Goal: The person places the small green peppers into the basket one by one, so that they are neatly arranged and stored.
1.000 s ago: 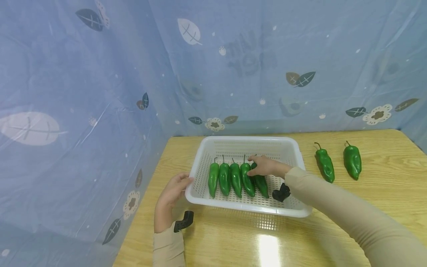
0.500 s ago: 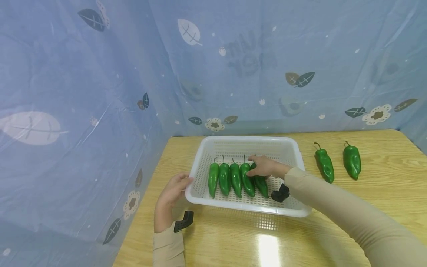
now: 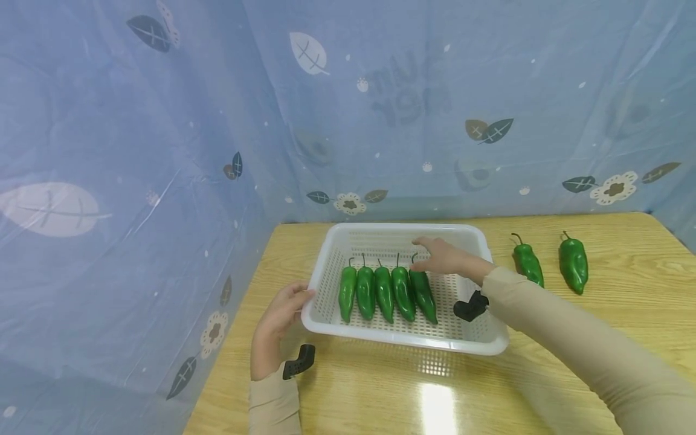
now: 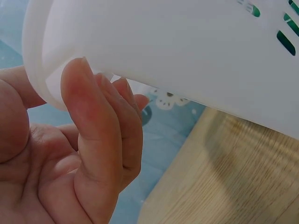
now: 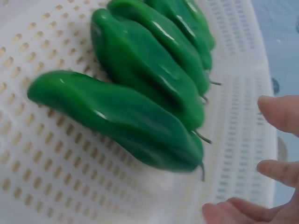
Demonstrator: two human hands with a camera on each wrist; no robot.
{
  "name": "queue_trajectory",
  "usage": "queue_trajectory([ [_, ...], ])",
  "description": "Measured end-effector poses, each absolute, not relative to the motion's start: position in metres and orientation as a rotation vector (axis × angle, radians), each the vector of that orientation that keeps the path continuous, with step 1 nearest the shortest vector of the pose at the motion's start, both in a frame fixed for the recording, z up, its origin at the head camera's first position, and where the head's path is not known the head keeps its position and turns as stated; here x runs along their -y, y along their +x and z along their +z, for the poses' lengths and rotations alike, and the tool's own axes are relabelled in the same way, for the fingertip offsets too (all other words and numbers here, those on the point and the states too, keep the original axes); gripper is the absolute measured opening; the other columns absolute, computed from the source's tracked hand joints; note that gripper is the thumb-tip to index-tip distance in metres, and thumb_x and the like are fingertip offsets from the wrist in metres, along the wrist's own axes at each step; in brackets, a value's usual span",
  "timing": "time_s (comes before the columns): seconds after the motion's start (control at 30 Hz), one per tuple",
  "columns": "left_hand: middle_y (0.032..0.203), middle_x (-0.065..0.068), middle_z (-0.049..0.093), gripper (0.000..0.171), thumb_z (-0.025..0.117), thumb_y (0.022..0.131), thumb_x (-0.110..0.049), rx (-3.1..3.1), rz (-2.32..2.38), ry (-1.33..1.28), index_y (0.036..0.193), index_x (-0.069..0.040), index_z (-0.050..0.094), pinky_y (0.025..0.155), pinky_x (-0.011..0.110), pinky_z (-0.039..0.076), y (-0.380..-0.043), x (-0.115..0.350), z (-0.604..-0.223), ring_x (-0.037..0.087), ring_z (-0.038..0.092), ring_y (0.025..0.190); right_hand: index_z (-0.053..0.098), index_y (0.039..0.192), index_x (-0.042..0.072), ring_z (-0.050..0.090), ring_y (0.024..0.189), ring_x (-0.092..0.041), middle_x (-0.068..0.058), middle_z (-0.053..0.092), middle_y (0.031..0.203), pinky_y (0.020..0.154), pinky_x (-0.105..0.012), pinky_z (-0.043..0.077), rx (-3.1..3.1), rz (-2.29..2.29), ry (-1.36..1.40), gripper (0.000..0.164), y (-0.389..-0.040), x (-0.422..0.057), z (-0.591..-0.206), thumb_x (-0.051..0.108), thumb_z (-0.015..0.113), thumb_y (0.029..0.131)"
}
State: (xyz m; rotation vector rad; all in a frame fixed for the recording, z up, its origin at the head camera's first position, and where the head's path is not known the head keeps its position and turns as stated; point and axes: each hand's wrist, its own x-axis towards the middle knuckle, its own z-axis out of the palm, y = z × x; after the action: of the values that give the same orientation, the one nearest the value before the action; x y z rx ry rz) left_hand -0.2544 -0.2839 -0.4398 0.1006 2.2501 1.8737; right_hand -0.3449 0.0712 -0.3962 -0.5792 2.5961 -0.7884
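A white perforated plastic basket (image 3: 402, 342) holds several green peppers lying side by side, stems toward the far side. My left hand (image 3: 281, 308) grips the basket's left rim, and the left wrist view shows its fingers curled against the basket's white wall (image 4: 163, 51) with the thumb on the other side. Over the basket's right half is my right hand (image 3: 443, 257), fingers spread and holding nothing. Nearest to it is the rightmost pepper (image 3: 423, 296). In the right wrist view that pepper (image 5: 126, 119) lies whole on the basket floor, the fingers apart from its stem end.
Two more green peppers lie on the wooden table (image 3: 359, 386) right of the basket: a slim one (image 3: 528, 266), partly hidden by the right sleeve, and a broader one (image 3: 573, 264). A blue patterned sheet (image 3: 380, 151) hangs behind the table and along its left side.
My right hand has let go of the rightmost pepper and moved up and to the right of it. The pepper stays in the row. My left hand remains on the rim.
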Motion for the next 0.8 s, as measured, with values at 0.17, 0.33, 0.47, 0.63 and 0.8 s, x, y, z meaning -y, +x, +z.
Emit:
queue_trajectory([
  [0.17, 0.121, 0.031, 0.057, 0.04, 0.049, 0.098, -0.014, -2.251, 1.873, 0.091, 0.129, 0.011, 0.045, 0.081, 0.037, 0.056, -0.254, 0.284, -0.441, 0.039, 0.061, 0.106, 0.024, 0.148, 0.0, 0.032, 0.133, -0.048, -0.03, 0.028, 0.148, 0.102, -0.059, 0.036, -2.595, -0.951, -0.623, 0.071, -0.348, -0.089, -0.383, 0.033, 0.058, 0.094],
  [0.33, 0.12, 0.032, 0.057, 0.04, 0.048, 0.098, -0.014, -2.247, 1.875, 0.109, 0.129, 0.011, 0.044, 0.081, 0.038, 0.056, -0.255, 0.285, -0.442, 0.038, 0.062, 0.106, 0.023, 0.148, 0.002, 0.032, 0.133, -0.047, -0.031, 0.031, 0.146, 0.103, -0.058, 0.035, -2.604, -1.078, -0.611, 0.068, -0.347, -0.106, -0.374, 0.029, 0.056, 0.095],
  [0.47, 0.121, 0.032, 0.057, 0.04, 0.048, 0.098, -0.014, -2.247, 1.874, 0.119, 0.129, 0.011, 0.044, 0.081, 0.037, 0.056, -0.255, 0.285, -0.442, 0.037, 0.062, 0.106, 0.023, 0.147, -0.002, 0.032, 0.132, -0.047, -0.032, 0.032, 0.145, 0.106, -0.054, 0.034, -2.625, -1.152, -0.622, 0.066, -0.347, -0.119, -0.368, 0.024, 0.056, 0.096],
  [0.63, 0.122, 0.032, 0.056, 0.041, 0.049, 0.098, -0.014, -2.24, 1.878, 0.148, 0.129, 0.011, 0.045, 0.08, 0.037, 0.056, -0.255, 0.285, -0.442, 0.038, 0.061, 0.106, 0.026, 0.144, -0.006, 0.032, 0.132, -0.047, -0.031, 0.033, 0.144, 0.108, -0.055, 0.031, -2.663, -1.215, -0.629, 0.064, -0.346, -0.138, -0.362, 0.026, 0.055, 0.097],
  [0.8, 0.122, 0.032, 0.055, 0.042, 0.049, 0.098, -0.015, -2.228, 1.881, 0.161, 0.13, 0.012, 0.045, 0.08, 0.037, 0.056, -0.254, 0.286, -0.441, 0.039, 0.061, 0.106, 0.024, 0.145, -0.004, 0.028, 0.135, -0.047, -0.03, 0.03, 0.147, 0.108, -0.056, 0.029, -2.659, -1.285, -0.605, 0.066, -0.345, -0.16, -0.359, 0.029, 0.054, 0.097],
])
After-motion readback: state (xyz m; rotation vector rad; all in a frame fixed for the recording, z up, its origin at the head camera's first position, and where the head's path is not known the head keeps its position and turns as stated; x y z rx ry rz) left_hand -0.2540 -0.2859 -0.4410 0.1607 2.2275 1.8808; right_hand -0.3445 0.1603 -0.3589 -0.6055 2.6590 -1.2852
